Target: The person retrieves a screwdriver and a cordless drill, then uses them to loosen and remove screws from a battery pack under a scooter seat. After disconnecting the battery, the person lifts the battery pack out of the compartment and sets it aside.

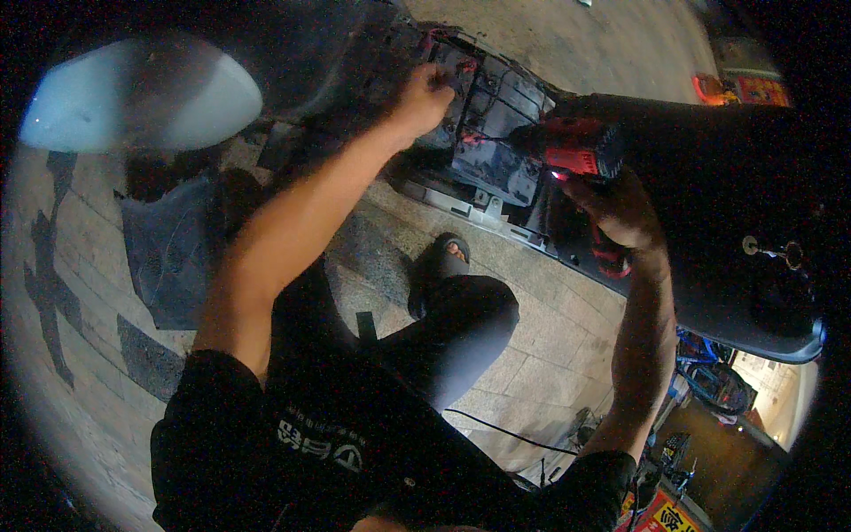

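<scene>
drill (576, 146): gripped in right hand (620, 213), axis pointing left at the battery bay (487, 133)
left hand (424, 97): pinching a part at the bay's top edge, closed

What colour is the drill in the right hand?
Red and black drill, held by the right hand; head view.

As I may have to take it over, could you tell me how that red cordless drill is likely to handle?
The red cordless drill looks rigid and probably fairly heavy; the right hand wraps its grip fully. Its bulky head suggests it is top-heavy and may tip if stood up.
</scene>
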`<action>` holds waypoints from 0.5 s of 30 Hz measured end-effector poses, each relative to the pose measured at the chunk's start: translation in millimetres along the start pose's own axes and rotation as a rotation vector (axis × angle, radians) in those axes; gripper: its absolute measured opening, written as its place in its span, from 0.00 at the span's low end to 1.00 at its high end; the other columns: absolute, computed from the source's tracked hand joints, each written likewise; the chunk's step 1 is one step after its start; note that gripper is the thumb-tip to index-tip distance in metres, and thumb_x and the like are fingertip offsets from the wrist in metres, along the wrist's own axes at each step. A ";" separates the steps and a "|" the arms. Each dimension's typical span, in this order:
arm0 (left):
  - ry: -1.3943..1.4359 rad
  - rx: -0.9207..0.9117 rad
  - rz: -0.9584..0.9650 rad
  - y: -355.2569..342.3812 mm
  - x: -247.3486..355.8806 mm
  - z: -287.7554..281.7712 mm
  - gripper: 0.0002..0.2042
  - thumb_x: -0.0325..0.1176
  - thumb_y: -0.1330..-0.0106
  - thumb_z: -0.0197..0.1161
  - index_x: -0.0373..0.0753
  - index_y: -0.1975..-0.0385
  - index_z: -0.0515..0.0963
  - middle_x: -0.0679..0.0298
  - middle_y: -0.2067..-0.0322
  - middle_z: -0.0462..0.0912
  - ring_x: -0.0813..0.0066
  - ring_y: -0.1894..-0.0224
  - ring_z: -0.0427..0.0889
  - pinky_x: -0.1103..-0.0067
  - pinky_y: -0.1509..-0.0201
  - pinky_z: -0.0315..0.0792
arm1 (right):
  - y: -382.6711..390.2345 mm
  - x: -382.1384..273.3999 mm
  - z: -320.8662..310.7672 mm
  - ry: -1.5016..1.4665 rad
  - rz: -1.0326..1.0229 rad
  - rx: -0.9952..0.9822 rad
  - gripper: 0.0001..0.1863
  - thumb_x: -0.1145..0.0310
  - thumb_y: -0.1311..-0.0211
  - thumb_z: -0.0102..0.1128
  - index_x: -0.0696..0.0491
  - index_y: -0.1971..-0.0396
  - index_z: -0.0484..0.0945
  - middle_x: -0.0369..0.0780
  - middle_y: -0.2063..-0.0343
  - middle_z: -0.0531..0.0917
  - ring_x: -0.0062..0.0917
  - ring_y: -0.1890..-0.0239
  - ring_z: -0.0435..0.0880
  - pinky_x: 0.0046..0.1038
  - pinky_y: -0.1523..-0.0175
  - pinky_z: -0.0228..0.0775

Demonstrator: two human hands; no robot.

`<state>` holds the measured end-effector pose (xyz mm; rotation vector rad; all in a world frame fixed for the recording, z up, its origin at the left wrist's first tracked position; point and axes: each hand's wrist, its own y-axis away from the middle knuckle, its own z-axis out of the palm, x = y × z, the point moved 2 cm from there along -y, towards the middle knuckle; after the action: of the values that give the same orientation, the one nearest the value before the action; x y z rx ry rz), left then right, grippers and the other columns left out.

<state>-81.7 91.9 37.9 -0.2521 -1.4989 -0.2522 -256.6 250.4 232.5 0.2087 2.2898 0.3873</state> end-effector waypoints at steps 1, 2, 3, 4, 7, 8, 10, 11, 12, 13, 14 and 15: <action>0.121 -0.033 -0.172 3.8 2.8 -0.3 0.11 0.33 0.42 0.58 0.37 0.61 0.74 0.63 0.66 0.79 0.67 0.63 0.77 0.72 0.60 0.72 | 1.8 -0.2 -0.2 0.034 -0.005 0.013 0.22 0.64 0.42 0.66 0.51 0.48 0.75 0.37 0.55 0.82 0.24 0.54 0.79 0.28 0.48 0.70; 0.241 -0.067 -0.346 6.2 2.9 1.5 0.10 0.34 0.41 0.57 0.38 0.63 0.75 0.64 0.67 0.78 0.68 0.64 0.76 0.73 0.61 0.71 | 3.1 -0.2 -0.4 0.068 -0.009 0.028 0.22 0.63 0.42 0.66 0.51 0.48 0.75 0.37 0.56 0.82 0.25 0.55 0.79 0.29 0.48 0.70; 0.541 -0.028 -0.579 9.3 -5.4 8.0 0.09 0.36 0.41 0.54 0.40 0.66 0.76 0.65 0.69 0.77 0.69 0.65 0.75 0.74 0.63 0.70 | 1.3 13.9 1.4 0.179 -0.017 0.087 0.22 0.61 0.41 0.65 0.51 0.48 0.75 0.39 0.55 0.82 0.28 0.53 0.80 0.30 0.45 0.70; 0.519 -0.012 -0.591 10.8 -7.4 9.1 0.10 0.37 0.41 0.53 0.39 0.66 0.77 0.65 0.69 0.77 0.69 0.66 0.75 0.73 0.63 0.70 | -2.5 17.5 2.3 0.287 -0.033 0.142 0.22 0.58 0.41 0.64 0.50 0.48 0.75 0.41 0.55 0.82 0.32 0.51 0.81 0.32 0.43 0.70; 0.151 -0.133 -0.349 8.0 -14.3 6.7 0.11 0.36 0.42 0.56 0.38 0.64 0.77 0.59 0.67 0.79 0.63 0.67 0.78 0.69 0.63 0.72 | -5.8 17.2 -2.5 0.341 0.200 0.031 0.22 0.58 0.42 0.65 0.50 0.49 0.76 0.41 0.58 0.83 0.32 0.54 0.82 0.32 0.47 0.72; -0.038 -0.151 -0.162 8.8 -17.7 9.3 0.11 0.36 0.42 0.58 0.38 0.64 0.77 0.57 0.67 0.79 0.60 0.65 0.79 0.68 0.62 0.72 | -6.6 13.9 -2.6 0.351 0.203 0.026 0.22 0.59 0.43 0.65 0.50 0.49 0.76 0.40 0.58 0.83 0.31 0.55 0.82 0.32 0.47 0.72; -0.412 -0.186 0.216 17.1 -16.1 18.9 0.12 0.36 0.44 0.61 0.38 0.63 0.77 0.53 0.65 0.80 0.55 0.62 0.81 0.65 0.60 0.73 | -7.6 6.3 -1.8 0.327 0.049 0.060 0.21 0.65 0.45 0.67 0.52 0.50 0.77 0.39 0.58 0.83 0.27 0.54 0.80 0.31 0.46 0.71; -0.536 -0.220 0.426 20.0 -16.2 22.4 0.13 0.34 0.47 0.67 0.36 0.64 0.77 0.54 0.66 0.80 0.56 0.60 0.81 0.68 0.58 0.74 | -8.3 4.2 -3.1 0.306 0.005 0.050 0.21 0.67 0.45 0.68 0.53 0.51 0.77 0.38 0.58 0.83 0.25 0.54 0.80 0.30 0.46 0.70; -0.554 -0.287 0.516 23.3 -16.0 27.2 0.14 0.36 0.47 0.68 0.37 0.63 0.78 0.53 0.65 0.80 0.53 0.59 0.80 0.65 0.56 0.74 | -13.3 1.9 -8.5 0.268 0.021 -0.013 0.20 0.67 0.45 0.68 0.53 0.51 0.77 0.38 0.58 0.83 0.24 0.55 0.80 0.30 0.47 0.71; -0.619 -0.345 0.517 22.3 -14.7 32.2 0.14 0.35 0.47 0.67 0.37 0.63 0.77 0.53 0.65 0.80 0.53 0.60 0.80 0.64 0.56 0.74 | -13.9 -2.6 -11.6 0.214 0.025 -0.064 0.20 0.68 0.45 0.68 0.53 0.52 0.77 0.38 0.59 0.83 0.23 0.56 0.79 0.29 0.48 0.71; -0.683 -0.404 0.516 21.1 -13.2 36.6 0.13 0.35 0.47 0.67 0.37 0.64 0.77 0.53 0.66 0.80 0.52 0.60 0.80 0.63 0.56 0.74 | -15.4 -7.0 -14.7 0.159 0.029 -0.112 0.20 0.68 0.45 0.68 0.53 0.52 0.77 0.37 0.59 0.83 0.23 0.57 0.79 0.29 0.49 0.72; -0.744 -0.445 0.526 19.5 -14.2 38.8 0.13 0.35 0.47 0.66 0.37 0.64 0.77 0.53 0.66 0.80 0.52 0.60 0.80 0.62 0.56 0.74 | -15.0 -13.9 -15.5 0.088 0.025 -0.144 0.20 0.68 0.45 0.68 0.53 0.52 0.77 0.37 0.59 0.83 0.22 0.58 0.79 0.28 0.50 0.72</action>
<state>-113.0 122.9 25.8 -1.1787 -2.0202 -0.0578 -259.0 229.3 246.8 0.1499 2.3361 0.5821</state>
